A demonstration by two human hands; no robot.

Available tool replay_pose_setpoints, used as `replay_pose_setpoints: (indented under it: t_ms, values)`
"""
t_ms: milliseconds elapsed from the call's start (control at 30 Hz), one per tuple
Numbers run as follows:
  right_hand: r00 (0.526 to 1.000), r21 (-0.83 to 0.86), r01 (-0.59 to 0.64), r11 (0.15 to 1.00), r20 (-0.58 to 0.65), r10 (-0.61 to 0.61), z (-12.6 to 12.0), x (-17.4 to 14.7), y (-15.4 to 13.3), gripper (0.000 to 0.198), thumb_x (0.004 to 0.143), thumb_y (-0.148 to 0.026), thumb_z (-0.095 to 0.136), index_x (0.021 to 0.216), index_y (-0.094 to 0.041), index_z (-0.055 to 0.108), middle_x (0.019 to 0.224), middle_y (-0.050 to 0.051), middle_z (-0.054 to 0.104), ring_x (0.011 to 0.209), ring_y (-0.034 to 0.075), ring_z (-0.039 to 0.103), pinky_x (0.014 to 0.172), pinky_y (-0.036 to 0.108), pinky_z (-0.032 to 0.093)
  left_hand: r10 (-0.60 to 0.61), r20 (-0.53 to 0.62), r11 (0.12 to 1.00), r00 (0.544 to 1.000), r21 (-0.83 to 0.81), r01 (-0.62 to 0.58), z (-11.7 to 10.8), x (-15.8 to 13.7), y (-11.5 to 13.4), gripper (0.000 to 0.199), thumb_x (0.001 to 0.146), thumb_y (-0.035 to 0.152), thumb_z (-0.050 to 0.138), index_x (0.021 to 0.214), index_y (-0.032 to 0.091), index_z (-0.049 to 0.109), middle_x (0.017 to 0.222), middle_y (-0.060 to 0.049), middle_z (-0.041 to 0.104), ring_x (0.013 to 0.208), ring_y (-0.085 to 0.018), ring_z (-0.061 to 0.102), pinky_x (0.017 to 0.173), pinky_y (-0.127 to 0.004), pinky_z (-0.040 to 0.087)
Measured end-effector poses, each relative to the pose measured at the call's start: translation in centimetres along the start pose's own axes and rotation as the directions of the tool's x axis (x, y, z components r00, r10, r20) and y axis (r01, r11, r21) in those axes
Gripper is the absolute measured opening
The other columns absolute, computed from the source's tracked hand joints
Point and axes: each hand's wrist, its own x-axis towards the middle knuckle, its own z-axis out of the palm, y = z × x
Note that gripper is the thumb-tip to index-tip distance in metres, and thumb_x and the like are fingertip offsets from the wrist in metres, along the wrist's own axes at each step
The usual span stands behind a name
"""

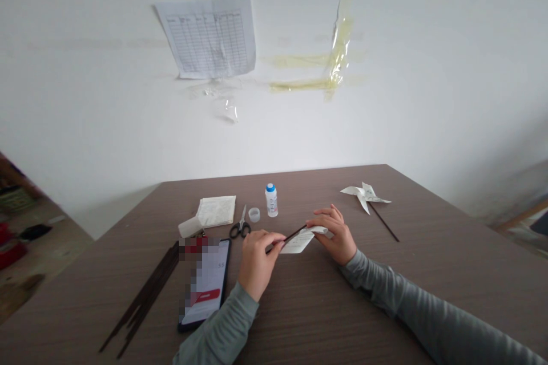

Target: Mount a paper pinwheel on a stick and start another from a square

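Note:
A thin dark stick (296,233) slants above the table, with a strip of printed white paper (296,245) along it. My left hand (257,262) is closed, pinching the stick's lower end and the paper's near corner between thumb and fingers. At the other end my right hand (336,235) is closed on the curled part of the paper, its fingertips by the stick's tip. Whether the paper is attached to the stick, I cannot tell. A finished paper pinwheel (365,196) on a dark stick lies to the right of my hands.
Behind my hands stand a white glue bottle with a blue cap (271,203) and a small translucent cup (254,215). Black-handled scissors (240,228) lie beside a stack of paper (217,211). Left are a phone (209,285) and several dark sticks (145,296). A wall bounds the table.

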Motion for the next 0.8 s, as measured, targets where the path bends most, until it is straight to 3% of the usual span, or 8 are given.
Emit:
replay_pose_setpoints:
  t_ms: [167,367,567,800]
  values:
    - [1.0,-0.014,-0.017,1.0,0.013,0.017,-0.1,0.0,-0.1,0.019,0.101,-0.031,0.089,0.11,-0.042,0.102,0.12,0.011,0.102,0.139,0.049,0.089,0.151,0.079,0.049,0.003,0.006,1.0,1.0,-0.002,-0.003,0.0,0.0,-0.2,0.033,0.11,0.004,0.088,0.114,0.031,0.105,0.112,-0.007,0.099,0.119,-0.034,0.092,0.115,-0.049,0.068]
    - [0.998,-0.012,0.057,0.998,-0.029,-0.057,0.4,-0.1,0.6,0.017,0.106,-0.033,0.086,0.113,-0.036,0.101,0.116,0.011,0.101,0.132,0.045,0.09,0.148,0.081,0.052,0.013,-0.001,1.0,1.0,-0.019,-0.013,0.1,0.0,-0.5,0.033,0.109,0.004,0.089,0.114,0.032,0.105,0.112,-0.006,0.099,0.118,-0.033,0.092,0.114,-0.048,0.068]
    - [0.99,-0.017,0.118,0.993,-0.072,-0.118,0.8,-0.1,1.3,0.016,0.106,-0.034,0.09,0.112,-0.044,0.102,0.112,0.008,0.101,0.128,0.045,0.092,0.144,0.079,0.059,0.027,-0.01,0.999,1.0,-0.02,-0.028,0.3,0.0,-0.7,0.033,0.107,0.003,0.092,0.111,0.032,0.106,0.109,-0.006,0.099,0.115,-0.034,0.092,0.11,-0.047,0.067]
    - [0.978,-0.055,0.185,0.981,-0.082,-0.189,0.7,-0.1,1.5,0.016,0.111,-0.035,0.087,0.115,-0.036,0.103,0.111,0.009,0.101,0.125,0.042,0.093,0.14,0.081,0.06,0.051,-0.029,0.997,0.998,-0.052,-0.052,0.5,0.1,-1.3,0.032,0.106,0.005,0.093,0.111,0.033,0.106,0.107,-0.006,0.099,0.113,-0.033,0.093,0.109,-0.047,0.069]
